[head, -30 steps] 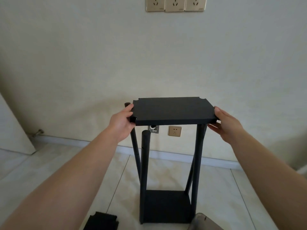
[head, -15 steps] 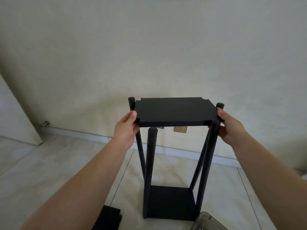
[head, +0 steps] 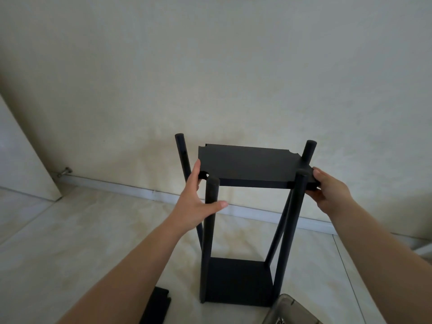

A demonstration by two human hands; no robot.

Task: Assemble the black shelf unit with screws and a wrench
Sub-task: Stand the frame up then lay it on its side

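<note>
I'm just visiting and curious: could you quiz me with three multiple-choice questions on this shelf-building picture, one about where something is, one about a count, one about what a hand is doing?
1. Where is the black panel that is being fitted?
A. Flat on the floor
B. Up between the tops of the poles
C. Leaning on the wall

2. How many upright black poles show?
A. Two
B. Three
C. Four

3. What is the right hand doing?
A. Gripping the panel's edge
B. Hanging idle
C. Turning a wrench

Answers:
1 B, the panel sits level near the pole tops, above the base shelf.
2 C, one pole stands by each corner.
3 A, its fingers curl round the panel's right edge, while the left hand steadies the left side.
</note>
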